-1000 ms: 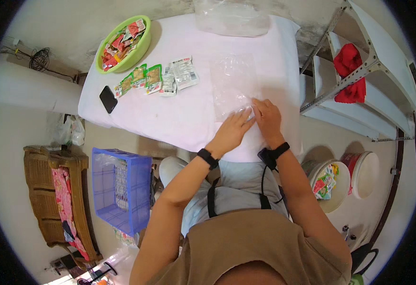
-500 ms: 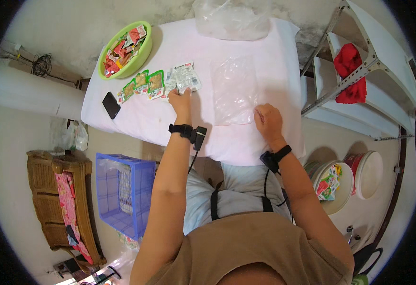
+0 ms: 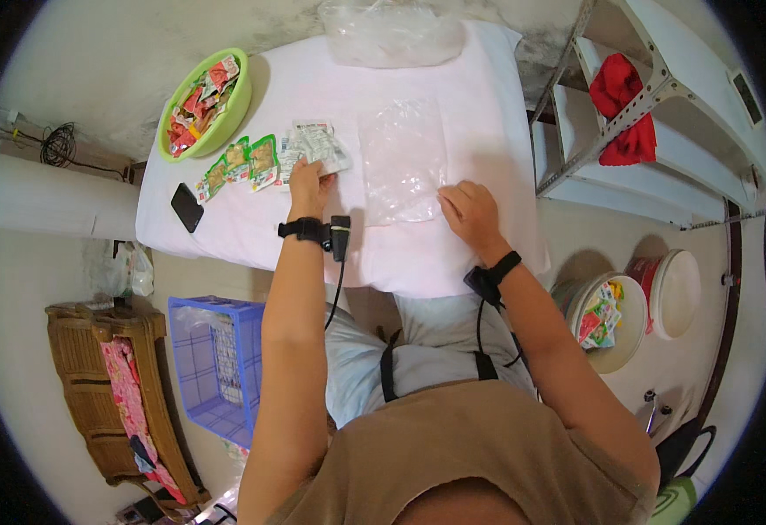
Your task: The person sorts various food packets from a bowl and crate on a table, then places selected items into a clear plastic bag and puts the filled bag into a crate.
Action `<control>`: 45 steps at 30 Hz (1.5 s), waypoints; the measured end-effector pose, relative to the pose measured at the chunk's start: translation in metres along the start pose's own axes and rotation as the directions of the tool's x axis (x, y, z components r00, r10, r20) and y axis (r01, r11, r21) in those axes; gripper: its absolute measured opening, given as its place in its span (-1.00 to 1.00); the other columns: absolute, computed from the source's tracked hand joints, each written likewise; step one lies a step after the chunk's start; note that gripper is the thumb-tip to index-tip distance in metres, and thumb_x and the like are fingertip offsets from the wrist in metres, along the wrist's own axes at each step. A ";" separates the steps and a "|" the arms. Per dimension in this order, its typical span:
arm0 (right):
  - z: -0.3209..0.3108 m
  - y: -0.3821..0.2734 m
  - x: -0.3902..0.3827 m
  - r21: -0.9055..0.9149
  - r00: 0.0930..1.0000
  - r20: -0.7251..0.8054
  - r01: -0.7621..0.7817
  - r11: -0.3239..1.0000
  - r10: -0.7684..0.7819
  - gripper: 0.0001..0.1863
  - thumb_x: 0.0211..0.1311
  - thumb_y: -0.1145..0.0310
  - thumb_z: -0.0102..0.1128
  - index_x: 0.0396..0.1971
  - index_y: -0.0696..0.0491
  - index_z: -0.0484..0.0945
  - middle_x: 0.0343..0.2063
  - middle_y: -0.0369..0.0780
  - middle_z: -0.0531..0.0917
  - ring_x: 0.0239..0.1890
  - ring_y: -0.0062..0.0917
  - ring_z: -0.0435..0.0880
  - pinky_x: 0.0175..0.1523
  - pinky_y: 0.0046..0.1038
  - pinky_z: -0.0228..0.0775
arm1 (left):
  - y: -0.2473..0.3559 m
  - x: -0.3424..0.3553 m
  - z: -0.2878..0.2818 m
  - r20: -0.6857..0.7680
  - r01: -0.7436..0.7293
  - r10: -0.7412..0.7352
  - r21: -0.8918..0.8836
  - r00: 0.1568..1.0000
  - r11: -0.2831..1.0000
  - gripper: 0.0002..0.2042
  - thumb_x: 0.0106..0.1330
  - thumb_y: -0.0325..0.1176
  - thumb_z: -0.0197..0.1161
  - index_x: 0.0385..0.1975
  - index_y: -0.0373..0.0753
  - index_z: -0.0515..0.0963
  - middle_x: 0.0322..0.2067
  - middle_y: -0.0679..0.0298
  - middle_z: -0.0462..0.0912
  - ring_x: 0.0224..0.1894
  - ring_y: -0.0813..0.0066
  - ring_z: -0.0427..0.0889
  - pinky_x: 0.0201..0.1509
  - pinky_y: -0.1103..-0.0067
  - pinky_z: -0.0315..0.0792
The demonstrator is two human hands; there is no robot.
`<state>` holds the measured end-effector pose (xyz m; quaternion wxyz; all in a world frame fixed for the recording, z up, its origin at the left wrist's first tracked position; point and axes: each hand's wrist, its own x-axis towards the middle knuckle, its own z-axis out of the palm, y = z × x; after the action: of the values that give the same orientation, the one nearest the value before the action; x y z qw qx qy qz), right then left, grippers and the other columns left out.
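Observation:
On the white-covered table, my left hand has its fingers closed on the lower edge of a small white-backed food packet. That packet overlaps another pale packet. To their left lies an overlapping row of green-edged packets with tan food showing through. A clear plastic bag is spread flat in the middle. At its lower right edge, my right hand has thumb and fingers bent together against the film. Its fingertips are partly hidden.
A green basin full of red packets stands at the far left, with a black phone nearer. Clear plastic is heaped at the back. Right are a metal shelf and buckets; a blue crate is lower left.
The whole view has shifted, so the table and its things appear farther left. My hands stay at the packet and the bag's edge, with slight changes in the fingers.

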<state>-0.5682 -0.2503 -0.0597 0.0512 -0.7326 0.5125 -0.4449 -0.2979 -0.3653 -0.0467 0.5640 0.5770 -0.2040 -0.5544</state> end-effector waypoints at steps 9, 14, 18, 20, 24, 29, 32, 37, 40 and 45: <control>0.001 0.002 -0.002 0.032 0.999 -0.001 0.041 0.999 -0.041 -0.91 -0.03 0.43 0.19 -0.47 0.05 0.52 -0.57 -0.24 0.55 -0.49 -0.37 0.51 -0.35 -0.38 0.31 | 0.018 -0.148 -0.064 0.280 -0.018 0.017 0.003 0.960 1.000 -0.75 0.26 -0.56 -0.12 -0.07 -0.38 0.30 -0.13 0.12 0.50 -0.09 0.43 0.53 -0.07 0.54 0.50; 0.006 0.003 -0.005 0.035 0.998 -0.016 0.055 0.998 -0.054 -0.88 0.01 0.40 0.19 -0.41 0.05 0.55 -0.53 -0.24 0.60 -0.49 -0.40 0.55 -0.35 -0.38 0.32 | -0.037 -0.209 -0.077 0.407 0.340 -0.344 0.084 0.847 0.937 -0.71 0.29 -0.45 -0.01 0.00 -0.32 0.33 -0.22 0.18 0.56 -0.34 0.53 0.62 -0.46 0.73 0.59; 0.006 -0.001 -0.004 0.065 0.998 -0.004 0.063 0.996 -0.063 -0.84 0.02 0.42 0.19 -0.34 0.07 0.56 -0.49 -0.22 0.62 -0.46 -0.38 0.57 -0.34 -0.39 0.34 | -0.055 -0.210 -0.054 0.404 0.349 -0.347 0.072 0.846 0.934 -0.74 0.31 -0.44 -0.02 -0.02 -0.34 0.33 -0.22 0.18 0.55 -0.35 0.57 0.61 -0.45 0.74 0.59; 0.007 0.000 -0.005 0.095 0.998 -0.026 0.064 0.993 -0.062 -0.80 0.04 0.44 0.17 -0.28 0.10 0.55 -0.43 -0.18 0.63 -0.41 -0.34 0.59 -0.28 -0.37 0.39 | -0.058 -0.200 -0.043 0.393 0.318 -0.322 0.077 0.861 0.945 -0.76 0.31 -0.44 -0.02 -0.06 -0.35 0.33 -0.23 0.18 0.55 -0.35 0.58 0.60 -0.45 0.76 0.59; 0.005 0.001 -0.005 0.146 0.999 0.029 0.032 0.989 -0.036 -0.77 0.05 0.44 0.15 -0.25 0.13 0.54 -0.38 -0.13 0.63 -0.36 -0.30 0.60 -0.23 -0.34 0.41 | -0.063 -0.175 -0.028 0.389 0.225 -0.216 0.024 0.895 0.974 -0.73 0.33 -0.46 -0.09 0.01 -0.34 0.28 -0.23 0.18 0.55 -0.39 0.58 0.61 -0.44 0.74 0.58; 0.003 0.001 -0.004 0.158 0.997 0.058 0.050 0.986 -0.060 -0.78 0.05 0.45 0.15 -0.26 0.15 0.53 -0.35 -0.11 0.62 -0.34 -0.28 0.60 -0.24 -0.33 0.42 | -0.067 -0.154 0.002 0.338 0.149 -0.160 0.057 0.928 0.987 -0.82 0.35 -0.45 -0.09 -0.10 -0.31 0.31 -0.32 0.22 0.55 -0.51 0.62 0.53 -0.58 0.79 0.39; 0.007 0.002 -0.006 0.173 0.997 0.061 0.029 0.984 -0.040 -0.78 0.05 0.46 0.15 -0.26 0.14 0.53 -0.36 -0.10 0.62 -0.36 -0.27 0.60 -0.25 -0.33 0.42 | -0.083 -0.138 0.014 0.419 0.117 -0.114 0.017 0.901 0.993 -0.78 0.36 -0.41 -0.09 -0.05 -0.32 0.27 -0.31 0.21 0.54 -0.59 0.68 0.36 -0.62 0.75 0.27; 0.000 -0.002 -0.002 0.117 0.997 0.028 0.072 0.991 -0.076 -0.68 -0.12 0.42 0.27 -0.26 0.10 0.55 -0.52 -0.16 0.55 -0.44 -0.32 0.51 -0.33 -0.40 0.34 | -0.094 -0.139 0.029 0.419 -0.002 -0.031 0.079 0.908 0.997 -0.73 0.34 -0.39 -0.05 0.00 -0.28 0.27 -0.30 0.16 0.56 -0.41 0.53 0.58 -0.58 0.70 0.34; -0.009 -0.010 -0.001 0.066 0.992 0.088 0.079 0.995 -0.085 -0.58 -0.22 0.28 0.34 -0.25 0.08 0.54 -0.39 -0.18 0.52 -0.28 -0.32 0.47 -0.15 -0.36 0.28 | -0.087 -0.145 0.025 0.401 -0.418 0.255 0.396 0.880 0.817 -0.69 0.32 -0.38 -0.04 0.04 -0.28 0.28 -0.27 0.08 0.57 -0.34 0.29 0.61 -0.45 0.54 0.42; -0.004 -0.012 0.000 0.053 0.975 0.100 0.192 0.980 -0.196 -0.46 -0.26 0.15 0.35 -0.18 0.06 0.52 -0.22 -0.18 0.48 -0.08 -0.31 0.38 0.06 -0.25 0.12 | -0.080 -0.154 0.010 0.468 -0.642 0.510 0.729 0.722 0.239 -0.65 0.29 -0.36 -0.08 0.07 -0.25 0.31 -0.18 -0.04 0.54 -0.26 -0.02 0.55 -0.18 0.33 0.43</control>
<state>-0.5627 -0.2430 -0.0510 0.0502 -0.8003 0.4253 -0.4197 -0.3839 -0.2145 -0.0515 0.3462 0.6204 -0.6841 -0.1652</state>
